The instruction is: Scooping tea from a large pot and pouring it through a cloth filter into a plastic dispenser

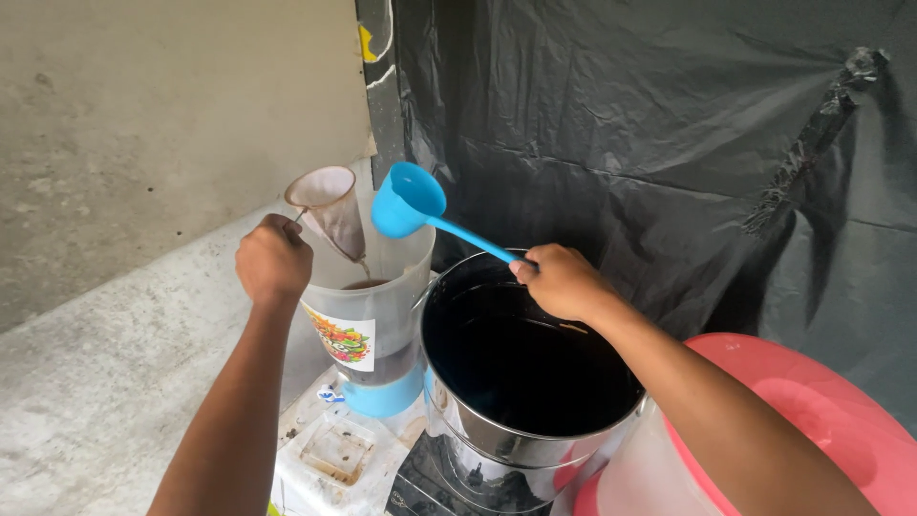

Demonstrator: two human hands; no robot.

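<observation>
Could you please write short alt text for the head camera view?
The right hand tips a blue ladle toward a cloth strainer held by the left hand over a translucent jug. Beside it stands a steel pot of dark liquid, before black plastic sheeting.

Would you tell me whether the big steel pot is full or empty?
Nearly full: dark liquid fills the steel pot almost to its rim.

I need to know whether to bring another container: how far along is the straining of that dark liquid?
Some is done: brown liquid already lies low in the translucent jug. In hand: the left hand holds the cloth strainer over the jug, and the right hand holds the blue ladle beside it. Left: the steel pot holds plenty of dark liquid, near its rim.
</observation>
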